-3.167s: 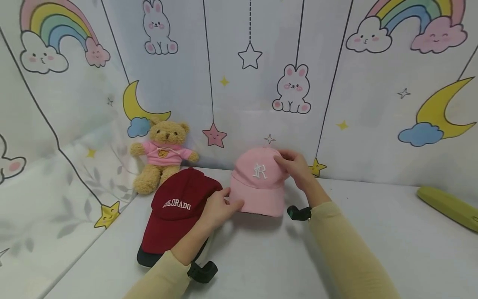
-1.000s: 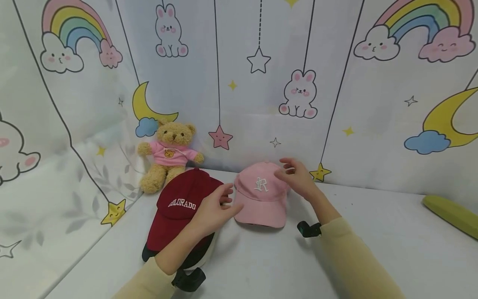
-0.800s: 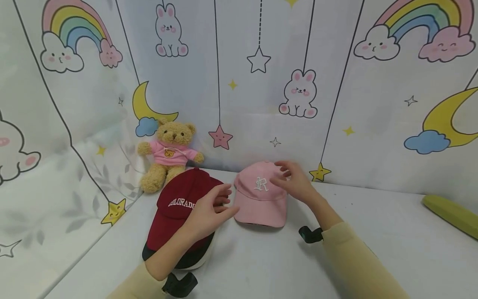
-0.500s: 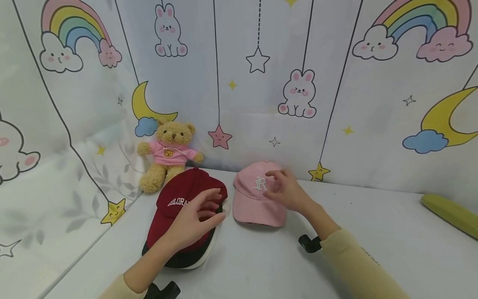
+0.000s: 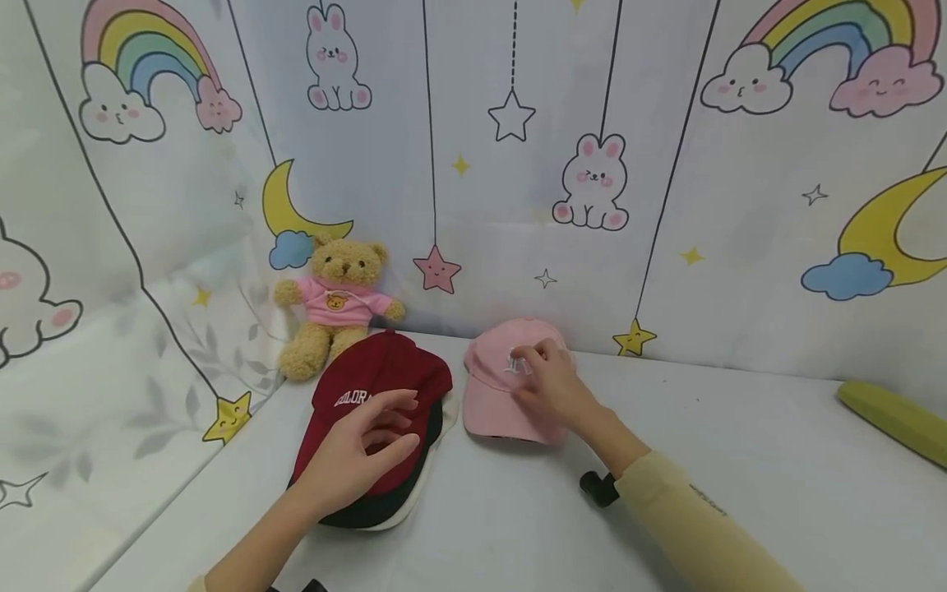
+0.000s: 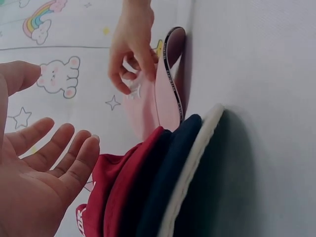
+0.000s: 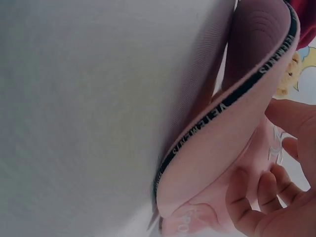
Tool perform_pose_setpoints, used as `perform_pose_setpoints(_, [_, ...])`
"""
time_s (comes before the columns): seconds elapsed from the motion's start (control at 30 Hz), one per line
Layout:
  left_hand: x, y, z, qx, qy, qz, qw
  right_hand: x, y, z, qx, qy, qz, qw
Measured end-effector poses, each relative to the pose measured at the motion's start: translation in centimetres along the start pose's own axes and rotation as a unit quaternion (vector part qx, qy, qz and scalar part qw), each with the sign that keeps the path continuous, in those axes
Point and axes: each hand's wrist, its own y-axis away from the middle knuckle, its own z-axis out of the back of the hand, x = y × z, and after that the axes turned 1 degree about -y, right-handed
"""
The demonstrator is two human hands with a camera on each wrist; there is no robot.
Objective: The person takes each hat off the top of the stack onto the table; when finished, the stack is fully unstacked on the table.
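Observation:
The pink baseball cap (image 5: pixel 491 404), with white embroidery on its front, rests on the white table near the wall. Over its front, my right hand (image 5: pixel 556 390) hovers with loosely bent fingers. In the right wrist view those fingers (image 7: pixel 241 200) are close to the crown; whether they touch it I cannot tell. To the left, a maroon cap (image 5: pixel 403 362) lettered in white tops a stack. Beneath it are a navy cap (image 6: pixel 170 173) and a cream cap (image 6: pixel 197 154), mostly hidden. My left hand (image 5: pixel 353 464) is above the stack, fingers spread and holding nothing.
A teddy bear (image 5: pixel 336 300) in a pink top sits behind the stack, against the patterned backdrop (image 5: pixel 503 197). A long green object (image 5: pixel 891 415) lies at the table's far right. The white tabletop (image 5: pixel 488 534) extends toward me.
Both hands have let go of the pink cap. My left hand has drawn back left and down over the maroon cap; my right has moved left and down across the pink cap's front.

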Motion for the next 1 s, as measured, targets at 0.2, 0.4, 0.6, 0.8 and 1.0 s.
perform_pose_setpoints(0.2, [0.1,0.5,0.5,-0.017,0.006,-0.010,0.9998,-0.1,-0.4,-0.3,-0.016,0.012,0.003,0.9998])
perform_pose_setpoints(0.4, [0.6,1.0,0.9,-0.035,-0.001,-0.009,0.9994,-0.1,-0.8,-0.6,-0.028,0.019,0.004,0.9994])
perform_pose_setpoints(0.6, [1.2,1.3,1.3,-0.055,-0.008,-0.015,0.9983,0.0,-1.2,-1.0,-0.030,0.029,0.000,0.9991])
perform_pose_setpoints(0.8, [1.5,1.5,2.1,-0.074,-0.022,-0.013,0.9969,0.2,-1.6,-1.2,-0.027,0.024,-0.013,0.9993])
perform_pose_setpoints(1.0, [1.8,1.7,2.9,-0.099,-0.029,-0.006,0.9947,0.3,-1.7,-1.5,-0.029,0.025,-0.007,0.9992])
